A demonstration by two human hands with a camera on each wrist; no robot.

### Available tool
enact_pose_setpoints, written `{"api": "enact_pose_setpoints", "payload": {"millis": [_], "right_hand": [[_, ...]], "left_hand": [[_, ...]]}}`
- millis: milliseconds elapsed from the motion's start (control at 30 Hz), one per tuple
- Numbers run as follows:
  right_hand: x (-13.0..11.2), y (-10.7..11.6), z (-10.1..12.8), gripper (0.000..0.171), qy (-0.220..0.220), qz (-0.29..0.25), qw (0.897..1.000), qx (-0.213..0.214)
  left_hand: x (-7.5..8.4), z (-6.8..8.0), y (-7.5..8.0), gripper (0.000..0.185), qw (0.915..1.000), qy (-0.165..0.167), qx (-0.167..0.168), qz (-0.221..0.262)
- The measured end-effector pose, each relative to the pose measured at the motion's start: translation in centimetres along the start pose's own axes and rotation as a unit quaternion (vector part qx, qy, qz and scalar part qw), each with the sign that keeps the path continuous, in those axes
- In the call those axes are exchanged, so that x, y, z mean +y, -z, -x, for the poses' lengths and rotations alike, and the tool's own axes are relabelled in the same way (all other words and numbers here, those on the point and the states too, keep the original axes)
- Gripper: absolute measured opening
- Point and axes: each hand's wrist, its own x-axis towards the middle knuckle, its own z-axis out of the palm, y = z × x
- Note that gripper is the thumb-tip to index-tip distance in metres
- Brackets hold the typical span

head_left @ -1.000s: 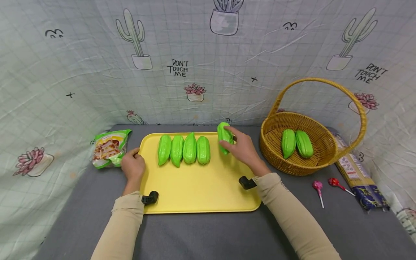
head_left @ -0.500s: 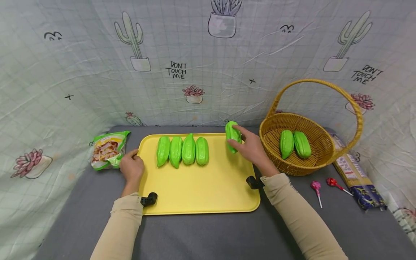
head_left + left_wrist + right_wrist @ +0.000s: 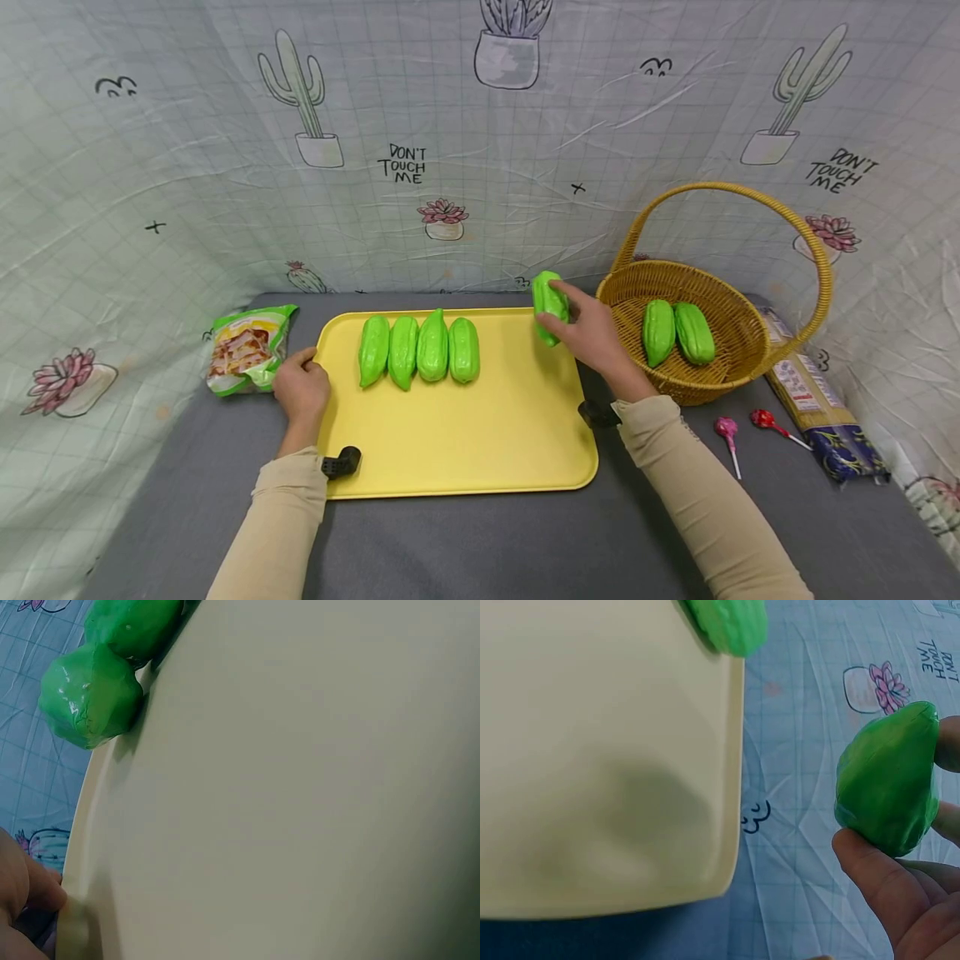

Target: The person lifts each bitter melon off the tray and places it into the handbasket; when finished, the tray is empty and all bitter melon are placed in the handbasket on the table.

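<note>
My right hand (image 3: 596,333) pinches a bright green ribbed gourd (image 3: 550,307) between thumb and fingers, raised over the far right corner of the yellow tray (image 3: 457,433). In the right wrist view the held gourd (image 3: 889,780) shows its tapered end, thumb on one side and fingers on the other. Several like gourds (image 3: 432,346) lie side by side along the tray's far left part. My left hand (image 3: 302,390) grips the tray's left rim; the left wrist view has its fingers (image 3: 46,889) at that edge. Two more gourds (image 3: 693,333) sit inside the wicker basket (image 3: 675,387).
The basket's tall arched handle (image 3: 750,192) rises right of my right hand. A pink lollipop (image 3: 726,429), a red lollipop (image 3: 763,419) and a long noodle-like packet (image 3: 817,396) lie near it. A green snack bag (image 3: 247,350) sits left of the tray. A patterned cloth hangs behind.
My right hand has carried the gourd rightward, from above the tray's far right part toward the basket. My left hand keeps its place at the rim; the head view has shifted slightly.
</note>
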Motion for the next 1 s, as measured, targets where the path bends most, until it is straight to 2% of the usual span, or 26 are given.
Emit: {"api": "enact_pose_setpoints", "payload": {"millis": [433,767,1000], "right_hand": [[0.8,1.8,-0.2,0.067,0.003,-0.011,1.000,0.003],[1.8,2.9,-0.2,0.066,0.012,0.026,0.999,0.029],[2.4,3.8,0.0,0.067,0.003,0.001,1.000,0.023]], "left_hand": [[0.2,0.0,0.1,0.043,1.0000,0.002,-0.009,0.000],[0.2,0.0,0.1,0.043,0.9999,0.006,-0.011,0.001],[0.2,-0.1,0.1,0.043,0.9999,0.008,-0.014,-0.002]]}}
